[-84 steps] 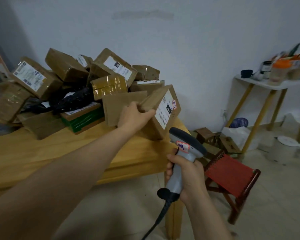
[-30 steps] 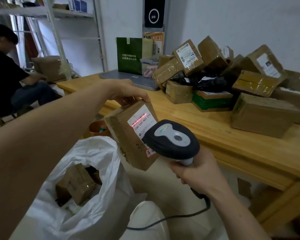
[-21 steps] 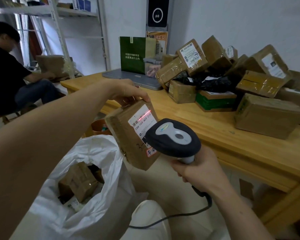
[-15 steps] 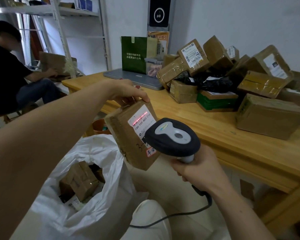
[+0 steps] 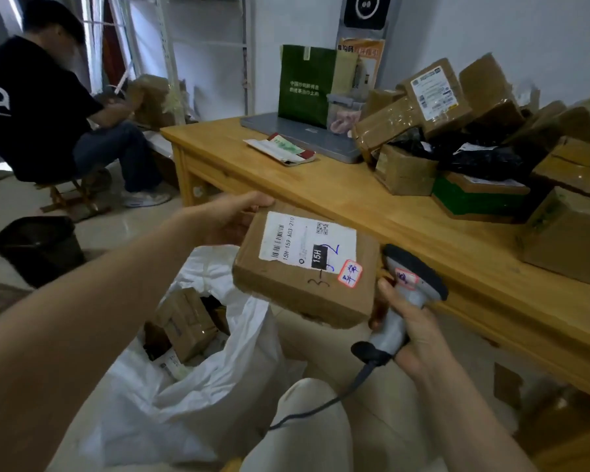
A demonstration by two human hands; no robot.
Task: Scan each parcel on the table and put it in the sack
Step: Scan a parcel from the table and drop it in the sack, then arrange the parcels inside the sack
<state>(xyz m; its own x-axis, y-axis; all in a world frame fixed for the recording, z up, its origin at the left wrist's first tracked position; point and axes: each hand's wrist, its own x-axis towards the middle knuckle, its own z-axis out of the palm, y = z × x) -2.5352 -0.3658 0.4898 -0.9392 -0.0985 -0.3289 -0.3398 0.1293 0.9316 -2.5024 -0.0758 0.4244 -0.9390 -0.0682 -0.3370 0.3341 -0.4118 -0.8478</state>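
Your left hand [image 5: 234,216] grips a labelled parcel [image 5: 307,267] above the open white sack [image 5: 198,386]; your right hand [image 5: 413,335] holds the scanner [image 5: 406,294] beside it, near the tabletop [image 5: 406,212].

A brown cardboard parcel [image 5: 307,267], gripped at its 10 o'clock corner by the left hand [image 5: 232,216], lies nearly flat in the air. Its white barcode label, black "15H" patch and red-edged sticker face up. At its 7 o'clock gapes a white plastic sack [image 5: 191,403] holding taped boxes [image 5: 184,321]. Just beside it at 3 o'clock is a grey barcode scanner [image 5: 413,287]. At 2 o'clock more parcels [image 5: 406,172] are heaped on the tabletop [image 5: 355,199].
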